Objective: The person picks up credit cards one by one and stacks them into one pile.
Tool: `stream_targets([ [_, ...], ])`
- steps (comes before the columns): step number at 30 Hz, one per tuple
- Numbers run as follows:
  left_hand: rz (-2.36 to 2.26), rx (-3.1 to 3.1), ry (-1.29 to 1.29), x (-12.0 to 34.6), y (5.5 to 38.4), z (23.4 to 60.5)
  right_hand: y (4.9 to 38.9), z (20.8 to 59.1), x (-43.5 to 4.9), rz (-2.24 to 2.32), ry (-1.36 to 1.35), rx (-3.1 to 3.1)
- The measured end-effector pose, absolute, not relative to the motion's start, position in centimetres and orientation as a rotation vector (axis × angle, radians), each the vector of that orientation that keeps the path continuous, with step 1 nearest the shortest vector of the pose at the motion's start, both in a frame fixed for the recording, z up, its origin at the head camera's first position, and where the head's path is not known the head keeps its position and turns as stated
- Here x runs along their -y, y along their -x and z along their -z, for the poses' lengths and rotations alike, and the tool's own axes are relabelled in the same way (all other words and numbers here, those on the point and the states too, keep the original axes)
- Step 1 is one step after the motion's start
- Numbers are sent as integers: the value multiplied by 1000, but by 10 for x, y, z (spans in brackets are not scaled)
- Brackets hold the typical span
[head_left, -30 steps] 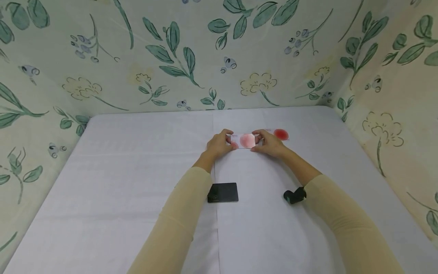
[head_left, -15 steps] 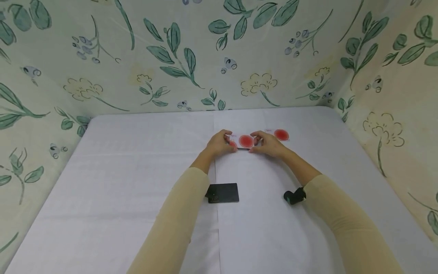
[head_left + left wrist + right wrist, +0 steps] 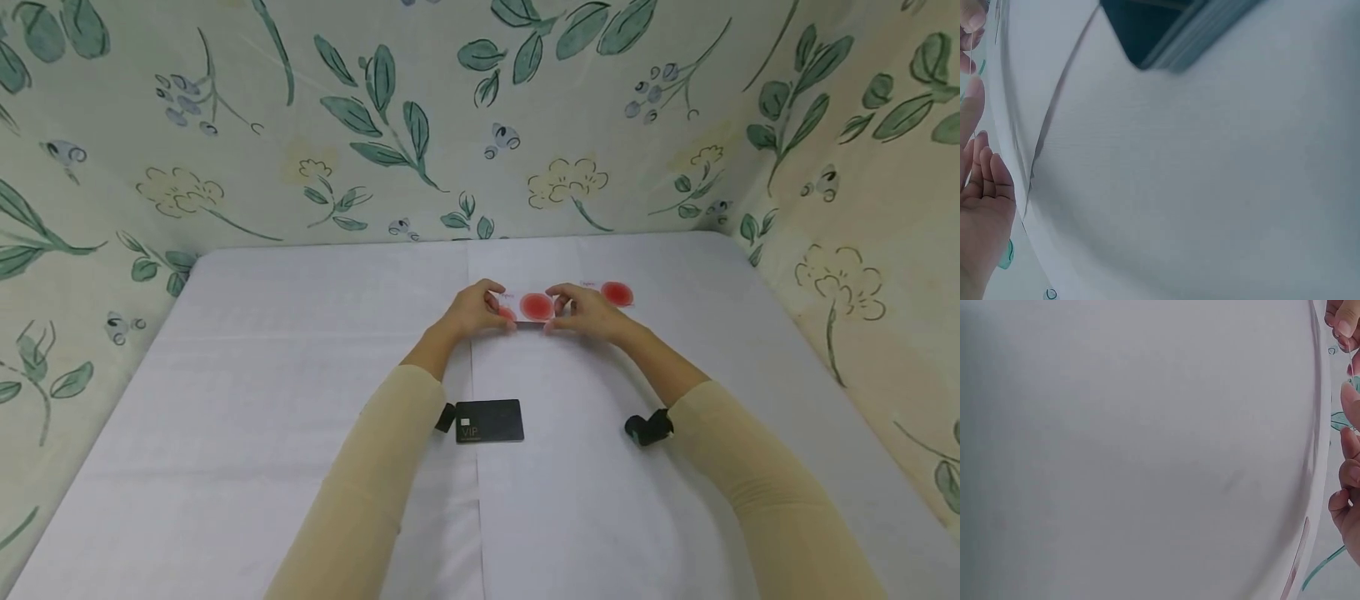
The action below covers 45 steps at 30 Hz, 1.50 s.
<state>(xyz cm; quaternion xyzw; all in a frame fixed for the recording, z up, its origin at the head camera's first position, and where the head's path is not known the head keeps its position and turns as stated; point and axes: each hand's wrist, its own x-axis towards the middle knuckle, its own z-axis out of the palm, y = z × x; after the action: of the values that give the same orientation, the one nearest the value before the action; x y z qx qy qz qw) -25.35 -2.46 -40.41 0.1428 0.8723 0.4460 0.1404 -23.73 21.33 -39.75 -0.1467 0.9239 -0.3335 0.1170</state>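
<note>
A small white card with red round patches (image 3: 536,307) is held up off the far part of the table between both hands. My left hand (image 3: 474,310) pinches its left end between thumb and fingers, and my right hand (image 3: 588,313) pinches its right end. From the left wrist view the card shows only as a thin edge (image 3: 970,56); the right wrist view also catches both hands at its margin, the right fingers (image 3: 1350,472) below. Just behind the right hand lies a second white card with a red circle (image 3: 617,293), partly covered by that hand.
Nearer the person, a black card marked VIP (image 3: 489,422) lies flat on the white tablecloth (image 3: 300,400). Black devices stick out at the left cuff (image 3: 446,417) and right cuff (image 3: 648,427). A floral-patterned wall (image 3: 420,125) stands behind the table.
The held card's patches went from pale pink to deeper red as its tilt changed. Both hands shifted slightly left. The left sleeve moved left, uncovering more of the black card.
</note>
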Motion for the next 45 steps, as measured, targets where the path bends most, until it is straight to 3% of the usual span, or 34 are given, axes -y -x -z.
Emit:
stream_targets([
  [45,-1274,-2622,-481,64,237,381,227,359,-181,863,589,-2751],
])
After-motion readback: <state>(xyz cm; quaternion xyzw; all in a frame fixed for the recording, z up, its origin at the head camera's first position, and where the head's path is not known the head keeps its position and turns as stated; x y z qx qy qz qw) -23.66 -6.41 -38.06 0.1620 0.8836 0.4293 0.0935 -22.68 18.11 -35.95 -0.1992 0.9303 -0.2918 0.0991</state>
